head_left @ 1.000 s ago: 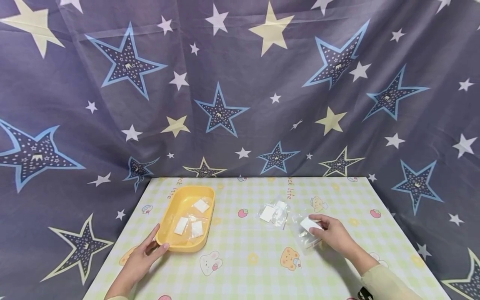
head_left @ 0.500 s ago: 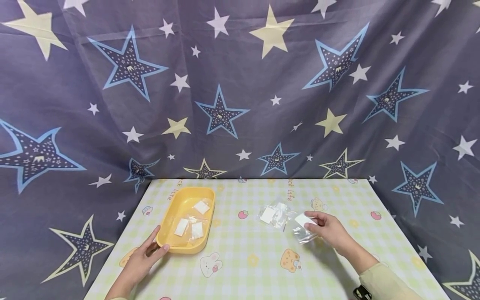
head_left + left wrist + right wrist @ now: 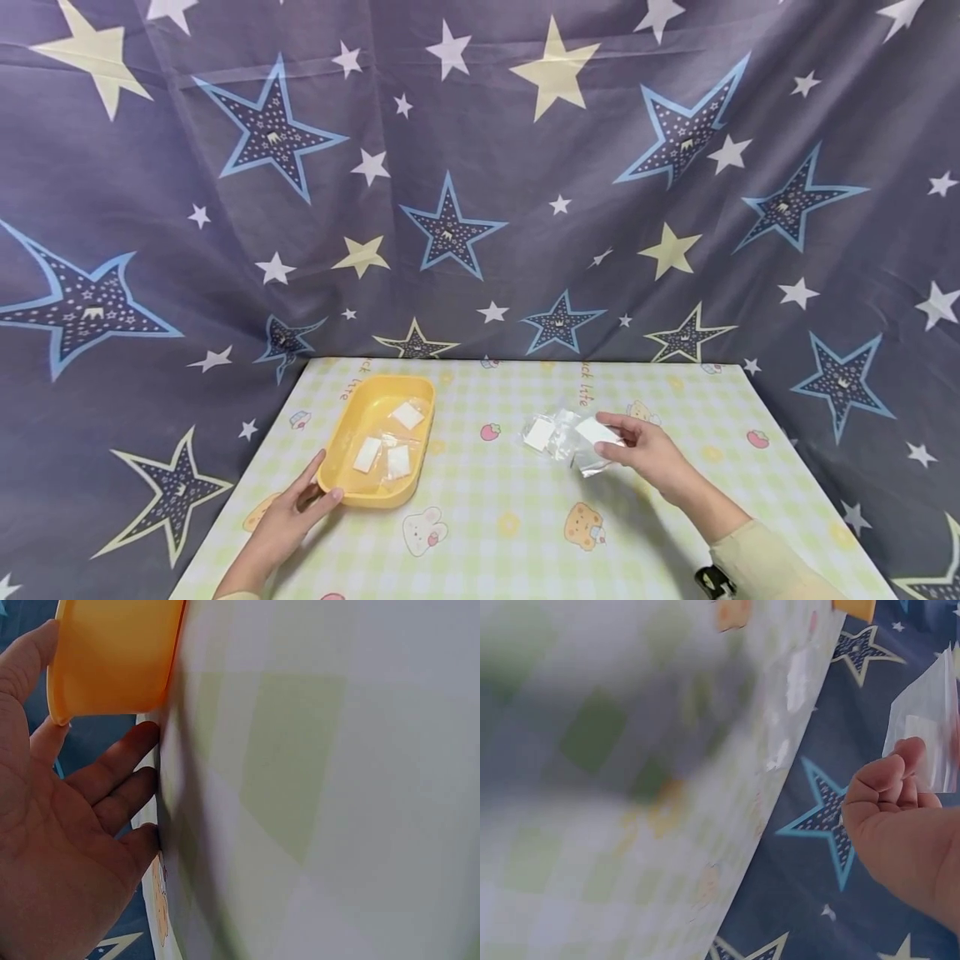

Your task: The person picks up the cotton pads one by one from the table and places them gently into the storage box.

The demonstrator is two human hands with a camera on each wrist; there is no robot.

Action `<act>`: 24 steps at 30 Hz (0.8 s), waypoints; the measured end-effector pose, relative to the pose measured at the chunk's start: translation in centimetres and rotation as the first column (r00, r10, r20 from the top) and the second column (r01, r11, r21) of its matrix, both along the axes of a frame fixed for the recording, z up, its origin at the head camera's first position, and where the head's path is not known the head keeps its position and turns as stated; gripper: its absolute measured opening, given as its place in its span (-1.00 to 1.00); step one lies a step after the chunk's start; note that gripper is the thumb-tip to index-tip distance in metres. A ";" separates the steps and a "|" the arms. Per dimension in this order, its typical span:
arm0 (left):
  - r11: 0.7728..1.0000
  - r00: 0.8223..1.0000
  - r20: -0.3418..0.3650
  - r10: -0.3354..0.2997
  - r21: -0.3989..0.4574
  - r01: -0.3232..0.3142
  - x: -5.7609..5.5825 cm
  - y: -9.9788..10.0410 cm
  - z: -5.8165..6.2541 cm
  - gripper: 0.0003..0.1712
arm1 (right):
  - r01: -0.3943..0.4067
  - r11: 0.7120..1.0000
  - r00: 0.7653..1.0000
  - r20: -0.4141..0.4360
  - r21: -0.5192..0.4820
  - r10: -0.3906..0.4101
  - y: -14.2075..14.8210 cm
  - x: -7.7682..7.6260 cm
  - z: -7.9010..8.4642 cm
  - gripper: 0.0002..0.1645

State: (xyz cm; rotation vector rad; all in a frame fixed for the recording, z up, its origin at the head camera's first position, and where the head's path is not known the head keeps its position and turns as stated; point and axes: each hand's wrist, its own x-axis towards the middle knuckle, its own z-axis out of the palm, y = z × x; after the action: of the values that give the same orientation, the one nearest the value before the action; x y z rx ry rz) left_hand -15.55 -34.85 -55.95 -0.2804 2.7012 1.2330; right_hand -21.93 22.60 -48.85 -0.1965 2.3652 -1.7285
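Observation:
Between thumb and fingers, my right hand [image 3: 651, 454] pinches a small clear zip-lock bag [image 3: 588, 458] with a white rectangle in it. The right wrist view shows this bag [image 3: 922, 724] held up off the table. Just left of it in the head view, two similar bags [image 3: 538, 433] lie on the table, partly overlapping. My left hand [image 3: 283, 517] touches the near left corner of a yellow plastic tray [image 3: 378, 498] with thumb and forefinger. Its other fingers [image 3: 112, 769] are loosely bent beside the tray. Several bags with white rectangles [image 3: 397, 460] lie inside the tray.
A green-and-white checked cloth with cartoon prints covers the table [image 3: 480, 533]. Behind the table's far edge hangs a dark star-patterned curtain [image 3: 480, 275]. A black strap or device [image 3: 714, 582] sits at my right wrist.
My right hand has moved a little left with the zip-lock bag, close to the two bags on the table. The left hand and the tray stay put; the head view shifts slightly.

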 end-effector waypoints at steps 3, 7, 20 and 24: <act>1.000 1.000 -0.002 0.001 -0.001 -0.001 -0.1 0.0 -0.1 0.12 | -0.030 0.999 0.999 -0.020 -0.014 0.030 -1.2 -0.1 0.5 -0.19; 1.000 1.000 -0.006 0.003 0.000 -0.003 0.0 -0.1 -0.2 0.11 | -0.058 0.997 0.998 -0.023 -0.049 0.057 -3.3 -0.4 1.0 -0.21; 1.000 1.000 -0.025 0.003 0.006 -0.003 0.2 0.1 0.0 0.11 | -0.189 0.977 0.979 -0.100 -0.098 0.179 -13.4 -2.1 1.3 -0.26; 1.000 1.000 -0.025 0.003 0.009 -0.003 0.2 0.1 0.0 0.12 | -0.211 0.973 0.973 -0.113 -0.090 0.201 -17.1 -2.4 1.4 -0.27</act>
State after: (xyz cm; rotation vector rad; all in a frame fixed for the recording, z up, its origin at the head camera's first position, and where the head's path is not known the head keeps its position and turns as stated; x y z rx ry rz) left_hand -15.36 -34.72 -55.91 -0.2701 2.7165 1.2580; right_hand -24.36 5.48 -47.45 -0.5399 2.2335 -1.7778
